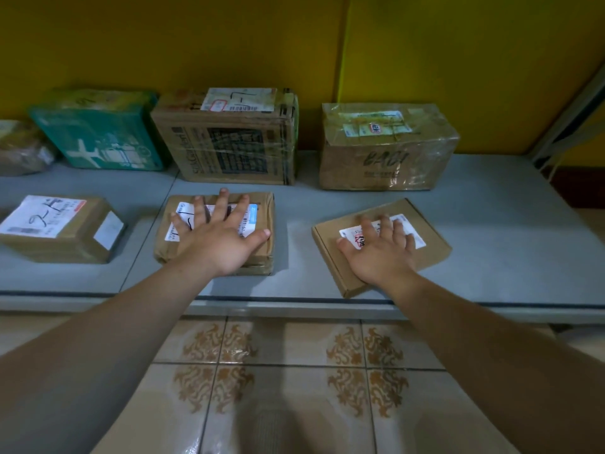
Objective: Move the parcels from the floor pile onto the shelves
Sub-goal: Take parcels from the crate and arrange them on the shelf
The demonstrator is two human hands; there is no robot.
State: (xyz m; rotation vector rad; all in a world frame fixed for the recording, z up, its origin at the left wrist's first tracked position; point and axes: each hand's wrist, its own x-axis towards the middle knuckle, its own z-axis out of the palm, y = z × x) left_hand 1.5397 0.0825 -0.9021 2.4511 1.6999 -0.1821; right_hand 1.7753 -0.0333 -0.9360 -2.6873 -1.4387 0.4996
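A grey shelf (491,224) against a yellow wall (294,44), above tiled floor (294,388): near its front edge, the flat left hand (222,237) presses a parcel (265,211) set square, the flat right hand (379,250) a box (327,237) lying askew.

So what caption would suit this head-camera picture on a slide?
Left hand flat on a taped brown parcel, right hand flat on a thin cardboard mailer, both on the grey shelf.
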